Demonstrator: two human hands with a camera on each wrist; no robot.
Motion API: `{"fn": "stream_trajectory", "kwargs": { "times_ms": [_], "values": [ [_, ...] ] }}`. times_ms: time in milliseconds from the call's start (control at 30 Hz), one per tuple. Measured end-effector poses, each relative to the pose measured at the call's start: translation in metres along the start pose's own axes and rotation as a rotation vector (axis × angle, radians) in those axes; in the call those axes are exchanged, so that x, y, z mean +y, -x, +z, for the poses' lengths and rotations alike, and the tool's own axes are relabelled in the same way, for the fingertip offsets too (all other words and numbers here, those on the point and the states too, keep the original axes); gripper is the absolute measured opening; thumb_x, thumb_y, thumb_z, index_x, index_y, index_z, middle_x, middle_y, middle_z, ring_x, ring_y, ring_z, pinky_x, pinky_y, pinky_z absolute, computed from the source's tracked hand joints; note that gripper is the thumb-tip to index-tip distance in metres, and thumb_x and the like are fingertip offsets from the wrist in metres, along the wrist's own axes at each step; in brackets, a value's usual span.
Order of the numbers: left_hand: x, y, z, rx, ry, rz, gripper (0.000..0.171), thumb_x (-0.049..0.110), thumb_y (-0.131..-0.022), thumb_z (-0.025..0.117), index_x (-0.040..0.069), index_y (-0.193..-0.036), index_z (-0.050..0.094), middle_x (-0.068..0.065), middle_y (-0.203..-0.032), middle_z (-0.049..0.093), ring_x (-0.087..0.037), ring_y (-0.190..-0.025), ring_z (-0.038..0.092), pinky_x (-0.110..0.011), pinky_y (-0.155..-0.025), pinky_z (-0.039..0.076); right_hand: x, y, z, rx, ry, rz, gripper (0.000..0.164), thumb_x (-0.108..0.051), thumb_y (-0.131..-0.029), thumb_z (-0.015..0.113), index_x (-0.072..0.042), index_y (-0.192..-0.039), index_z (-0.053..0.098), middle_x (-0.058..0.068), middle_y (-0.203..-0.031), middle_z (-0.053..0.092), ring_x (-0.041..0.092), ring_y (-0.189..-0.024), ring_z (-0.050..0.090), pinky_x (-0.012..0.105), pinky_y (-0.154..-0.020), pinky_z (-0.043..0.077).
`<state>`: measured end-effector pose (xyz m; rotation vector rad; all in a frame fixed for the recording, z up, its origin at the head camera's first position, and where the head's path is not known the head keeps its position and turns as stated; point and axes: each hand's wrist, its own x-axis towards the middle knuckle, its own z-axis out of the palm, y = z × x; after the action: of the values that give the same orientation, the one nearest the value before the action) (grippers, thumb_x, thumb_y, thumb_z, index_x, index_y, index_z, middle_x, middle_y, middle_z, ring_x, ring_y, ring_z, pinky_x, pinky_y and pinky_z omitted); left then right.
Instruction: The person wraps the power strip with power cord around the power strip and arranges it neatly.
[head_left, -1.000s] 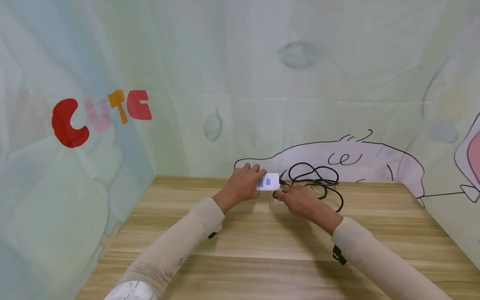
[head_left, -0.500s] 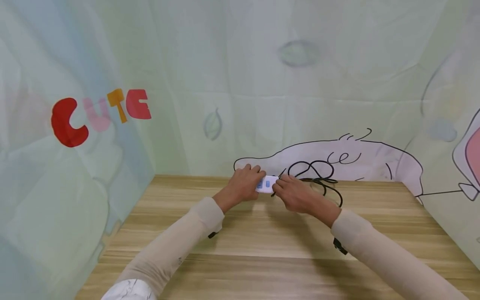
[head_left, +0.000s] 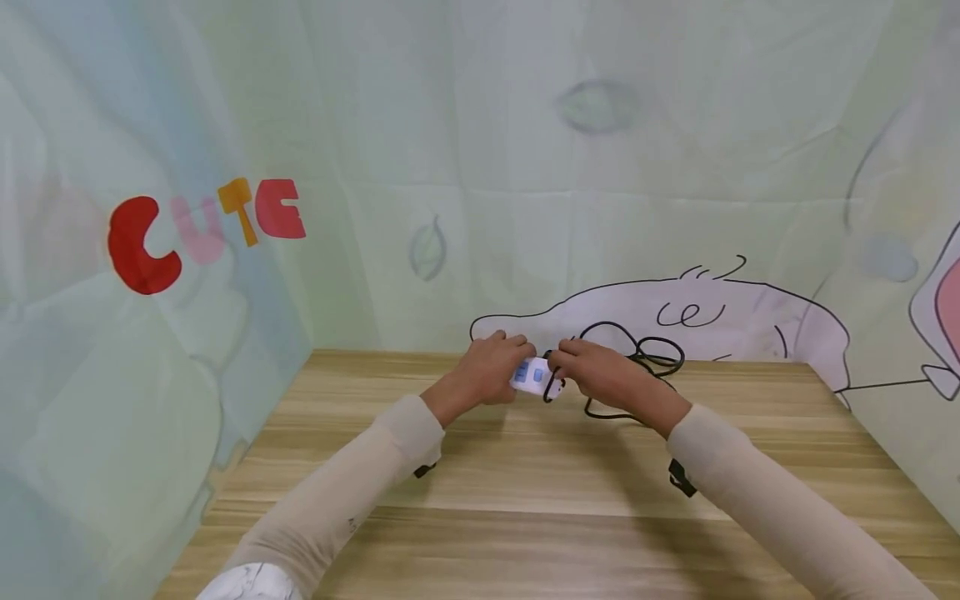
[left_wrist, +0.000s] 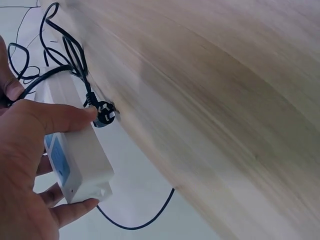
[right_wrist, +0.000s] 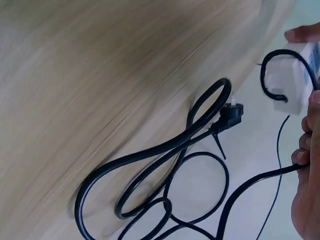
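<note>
My left hand (head_left: 486, 368) grips a slim white box (head_left: 533, 377) with blue labels, above the far edge of the table. In the left wrist view its thumb presses one face and the other fingers curl round the opposite side. My right hand (head_left: 600, 373) pinches a black power cord (right_wrist: 270, 174) close beside the box. A short bend of this cord curves over to the box's end in the right wrist view. The rest hangs in loose loops below and beyond the right hand, and the plug (right_wrist: 231, 116) dangles among them, its pins showing in the left wrist view.
The wood-grain table (head_left: 525, 492) stretches out beneath both forearms. Behind it stands a pale printed cloth (head_left: 510, 183) with cartoon outlines, close to the hands. More cloth with coloured letters (head_left: 142, 246) closes off the left side.
The right hand has risen slightly and brought the cord across the box's end, where a bend now shows. The cord's loops have shifted and dropped. The left hand keeps its grip on the box, now slightly tilted.
</note>
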<state>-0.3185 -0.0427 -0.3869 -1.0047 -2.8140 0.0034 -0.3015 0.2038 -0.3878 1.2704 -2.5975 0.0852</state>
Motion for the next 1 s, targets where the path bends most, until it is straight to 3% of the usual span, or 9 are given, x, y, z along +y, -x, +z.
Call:
{"fn": "stream_trajectory", "kwargs": {
  "times_ms": [133,300,767,900,1000],
  "values": [
    [0.000,0.003,0.001,0.001,0.053,0.024,0.055,0.016,-0.089,0.090,0.018,-0.141,0.072,-0.001,-0.137,0.074,-0.028,-0.107,0.067,-0.047,-0.083,0.062,0.005,0.001,0.000,-0.002,-0.205,0.066,0.010,-0.010,-0.114,0.061,-0.010,-0.124,0.066,0.004,-0.112,0.064,0.015,-0.096,0.061,0.036,-0.085,0.059],
    [0.000,0.006,0.004,0.014,0.128,0.059,0.057,0.015,-0.090,0.089,0.015,-0.145,0.071,-0.005,-0.137,0.075,-0.030,-0.108,0.067,-0.047,-0.087,0.062,0.012,0.000,0.005,0.105,-0.357,0.066,0.011,0.000,-0.110,0.064,-0.006,-0.119,0.068,0.008,-0.114,0.070,0.022,-0.102,0.069,0.044,-0.090,0.062],
    [-0.009,0.015,0.005,0.090,0.166,0.076,0.061,0.021,-0.091,0.091,0.017,-0.148,0.068,-0.009,-0.135,0.071,-0.029,-0.107,0.064,-0.044,-0.089,0.058,0.022,-0.009,0.029,0.372,-0.558,0.161,0.016,0.004,-0.107,0.068,-0.003,-0.112,0.082,0.014,-0.109,0.075,0.028,-0.100,0.069,0.034,-0.089,0.058],
    [-0.012,0.017,0.007,0.108,0.184,0.092,0.061,0.020,-0.092,0.091,0.016,-0.148,0.068,-0.009,-0.136,0.070,-0.028,-0.107,0.064,-0.043,-0.089,0.057,0.021,-0.009,0.035,0.390,-0.578,0.204,0.022,0.007,-0.106,0.068,-0.002,-0.115,0.085,0.015,-0.111,0.077,0.027,-0.103,0.070,0.031,-0.090,0.057],
    [-0.012,0.018,0.009,0.133,0.197,0.109,0.061,0.023,-0.092,0.090,0.014,-0.148,0.067,-0.010,-0.136,0.071,-0.027,-0.107,0.065,-0.043,-0.089,0.057,0.021,-0.009,0.038,0.367,-0.605,0.272,0.028,0.006,-0.108,0.065,-0.005,-0.125,0.085,0.015,-0.111,0.076,0.024,-0.099,0.065,0.029,-0.087,0.055]
  ]
}}
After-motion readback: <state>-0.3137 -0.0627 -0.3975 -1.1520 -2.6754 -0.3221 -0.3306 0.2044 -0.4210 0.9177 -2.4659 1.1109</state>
